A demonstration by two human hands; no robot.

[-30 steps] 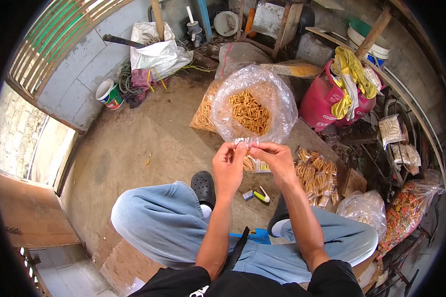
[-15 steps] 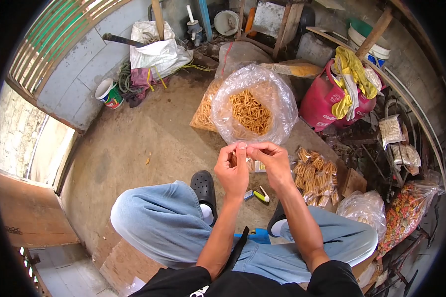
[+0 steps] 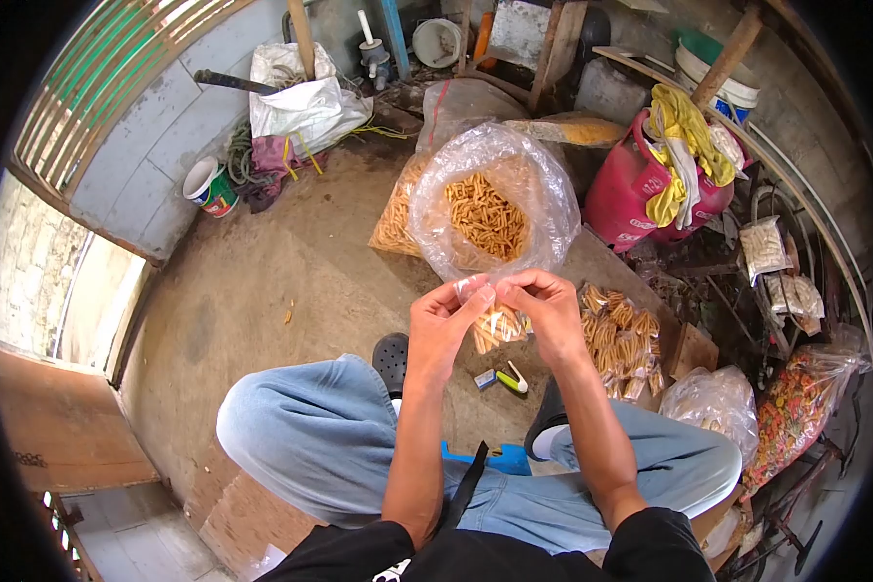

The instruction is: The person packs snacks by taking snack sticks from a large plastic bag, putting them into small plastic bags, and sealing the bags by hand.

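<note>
A small clear plastic bag of snack sticks (image 3: 498, 330) hangs between my two hands, its top edge pinched at both sides. My left hand (image 3: 444, 322) holds the left end of that edge, thumb and forefinger pressed together. On the other end, my right hand (image 3: 551, 308) pinches with thumb and forefinger, the two thumbs almost meeting. Just beyond my fingers stands a large open plastic bag (image 3: 548, 228) with loose brown snack sticks (image 3: 486, 215) inside. Several filled small bags (image 3: 619, 339) lie in a pile to the right of my right hand.
On the floor between my feet lie a green-handled tool (image 3: 512, 377) and a small blue box (image 3: 485, 379). A pink container (image 3: 623, 189) draped with yellow cloth stands at the right. A paint bucket (image 3: 210, 186) sits far left, and a bag of colourful pieces (image 3: 795, 417) leans at right.
Both hands have moved slightly apart and tilted the small bag, so its snack sticks now show below the fingers. The view has shifted a little.
</note>
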